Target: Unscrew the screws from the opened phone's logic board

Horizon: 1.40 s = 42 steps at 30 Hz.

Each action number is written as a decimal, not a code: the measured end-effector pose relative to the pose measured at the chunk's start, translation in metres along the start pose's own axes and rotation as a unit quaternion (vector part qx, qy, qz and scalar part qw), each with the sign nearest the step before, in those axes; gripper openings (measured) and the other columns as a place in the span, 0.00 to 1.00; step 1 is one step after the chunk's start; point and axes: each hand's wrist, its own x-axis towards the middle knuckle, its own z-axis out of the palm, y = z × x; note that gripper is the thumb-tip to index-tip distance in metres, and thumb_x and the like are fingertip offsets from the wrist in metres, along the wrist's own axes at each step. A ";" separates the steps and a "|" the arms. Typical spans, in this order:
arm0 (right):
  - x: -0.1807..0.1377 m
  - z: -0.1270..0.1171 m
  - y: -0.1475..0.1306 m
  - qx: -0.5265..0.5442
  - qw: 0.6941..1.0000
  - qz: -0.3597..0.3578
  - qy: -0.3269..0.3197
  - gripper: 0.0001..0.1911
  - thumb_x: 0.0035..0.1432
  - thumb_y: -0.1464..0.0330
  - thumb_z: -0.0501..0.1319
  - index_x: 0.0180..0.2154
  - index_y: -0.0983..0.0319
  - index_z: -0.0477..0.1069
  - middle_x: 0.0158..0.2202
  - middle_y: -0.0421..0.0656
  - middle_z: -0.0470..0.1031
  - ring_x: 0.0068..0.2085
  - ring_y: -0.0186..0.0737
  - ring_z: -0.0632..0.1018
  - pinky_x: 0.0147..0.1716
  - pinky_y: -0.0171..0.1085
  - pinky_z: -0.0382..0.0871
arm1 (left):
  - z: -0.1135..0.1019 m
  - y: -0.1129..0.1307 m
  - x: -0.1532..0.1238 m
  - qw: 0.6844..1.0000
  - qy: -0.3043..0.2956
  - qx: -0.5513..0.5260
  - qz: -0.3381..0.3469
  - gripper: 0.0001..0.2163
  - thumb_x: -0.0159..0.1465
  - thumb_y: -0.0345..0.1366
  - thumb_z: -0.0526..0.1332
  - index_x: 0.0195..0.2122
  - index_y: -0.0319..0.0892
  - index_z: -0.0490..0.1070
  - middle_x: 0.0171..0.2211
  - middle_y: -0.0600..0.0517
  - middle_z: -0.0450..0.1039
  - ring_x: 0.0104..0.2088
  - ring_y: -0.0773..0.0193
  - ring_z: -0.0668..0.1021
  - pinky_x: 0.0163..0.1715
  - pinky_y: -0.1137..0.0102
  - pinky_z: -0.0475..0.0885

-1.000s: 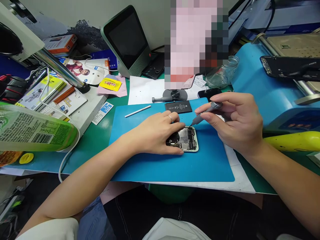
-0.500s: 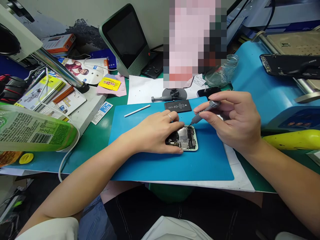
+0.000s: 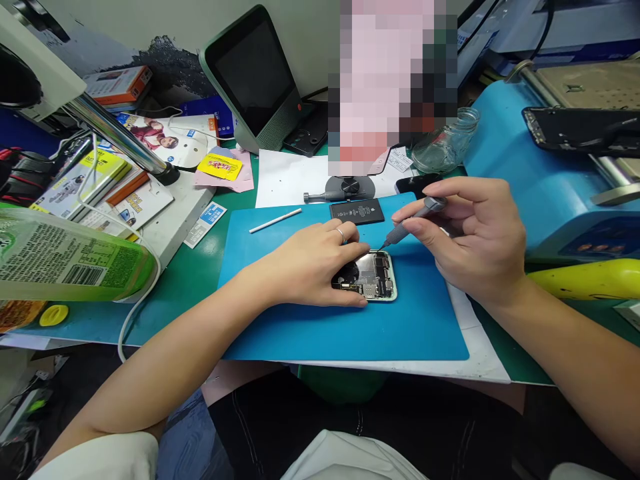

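Grey screwdriver (image 3: 400, 232) sits pinched in right grip (image 3: 475, 240) — tip at the opened phone (image 3: 371, 272), clasped beneath left grip (image 3: 315, 263).

Opened rectangular phone body with a pale rim (image 3: 371, 270): left portion covered by the left hand (image 3: 314, 261); individual screws too small to resolve. Slender grey screwdriver (image 3: 399, 233): handle partly hidden by the fingers of the right hand (image 3: 475, 233); contact between its fine tip and the phone cannot be determined. Flat black rectangular battery (image 3: 357, 212): lettering illegible. Grey round-based stand (image 3: 363, 190): area beyond it concealed by coarse pixel blocks. Green plastic bottle with a printed label (image 3: 75, 257): cut off by the left edge. Bright blue machine (image 3: 505, 173) and black flat screen panel (image 3: 570, 130): truncated at the right edge. Yellow-green elongated object (image 3: 585, 279): likewise truncated, its inner end obscured by the right wrist.
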 end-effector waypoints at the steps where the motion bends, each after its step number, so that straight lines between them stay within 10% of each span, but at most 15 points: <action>1: 0.000 0.000 0.001 0.000 1.000 -0.002 -0.005 0.19 0.67 0.68 0.72 0.55 0.42 0.74 0.42 0.37 0.84 0.35 0.42 0.88 0.35 0.44 0.88 | 0.000 0.000 0.000 1.000 0.001 0.001 0.000 0.31 0.69 0.58 0.71 0.61 0.36 0.77 0.53 0.40 0.76 0.48 0.47 0.78 0.50 0.57 0.75; 42: 0.001 0.000 0.005 0.012 0.992 -0.076 -0.097 0.39 0.61 0.78 0.72 0.66 0.39 0.72 0.57 0.35 0.83 0.49 0.39 0.87 0.47 0.38 0.89 | 0.005 -0.002 -0.001 1.000 0.011 0.006 0.011 0.33 0.69 0.58 0.70 0.62 0.34 0.76 0.52 0.39 0.75 0.48 0.46 0.78 0.51 0.56 0.75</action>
